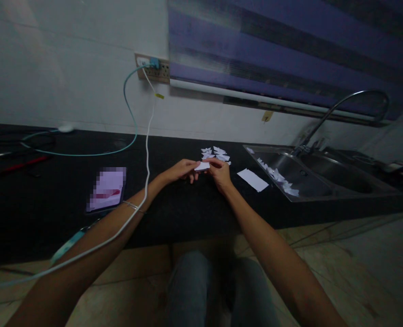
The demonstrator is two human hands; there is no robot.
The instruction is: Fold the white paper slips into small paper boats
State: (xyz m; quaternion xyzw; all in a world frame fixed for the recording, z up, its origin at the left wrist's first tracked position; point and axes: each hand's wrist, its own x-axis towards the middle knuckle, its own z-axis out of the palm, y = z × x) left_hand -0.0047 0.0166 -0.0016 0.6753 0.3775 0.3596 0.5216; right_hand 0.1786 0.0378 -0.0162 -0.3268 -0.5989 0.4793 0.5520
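Between my two hands, above the dark counter [188, 213], is a small folded piece of white paper [202, 166]. My left hand [184, 170] pinches its left end, thumb on top. On its right end, the fingers of my right hand [219, 172] are closed. Just behind my hands lie several small folded paper pieces [222, 152] in a cluster. A flat white paper sheet [252, 180] rests on the counter to the right of my right hand. More folded paper pieces [278, 176] are lined up along the sink's left rim.
A steel sink [324, 181] with a curved faucet [341, 102] stands at the right. A phone [106, 188] lies left of my left forearm. A white cable [147, 150] hangs from the wall socket [152, 68] across that forearm. A teal cable [126, 97] loops over the counter.
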